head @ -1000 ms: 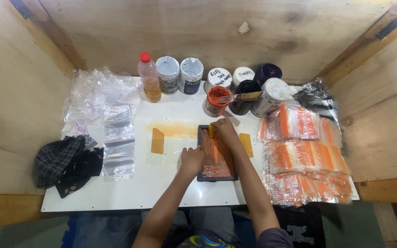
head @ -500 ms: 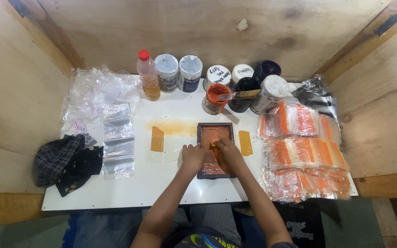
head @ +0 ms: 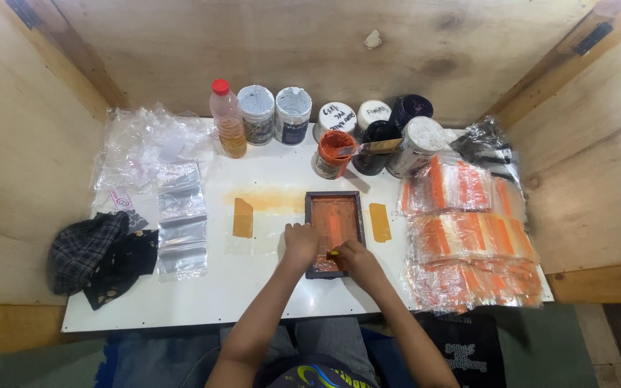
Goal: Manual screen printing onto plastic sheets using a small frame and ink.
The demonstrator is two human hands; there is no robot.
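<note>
My left hand [head: 300, 243] rests on the near left edge of the small dark printing frame [head: 334, 233], fingers curled down against its rim, and my right hand [head: 353, 257] is at the frame's near right corner, closed around a small yellow-tipped tool [head: 333, 253] that touches the orange mesh. The two hands sit close together but do not touch. The frame lies flat near the middle of the white table [head: 267, 287], and the bare strip between it and the table's near edge is the widest open room I have; a smaller clear patch lies just left of the frame, past an orange-printed clear bag [head: 243, 218]. Just right of the frame is one orange strip [head: 379, 222], and beyond that three stacked rows of orange-printed bags [head: 468, 237] that run out to the table's right edge. Behind the frame, against the wooden wall, I count one bottle with a red cap [head: 227, 128] and seven jars: two with white lids [head: 276, 113] to the left, an open jar of orange ink [head: 335, 153] directly behind the frame, and four more [head: 389, 129] clustered to its right. Well left of the frame lie a column of clear bags [head: 180, 219] and a loose heap of plastic [head: 141, 144], and a dark checked cloth [head: 95, 259] hangs over the left edge.
</note>
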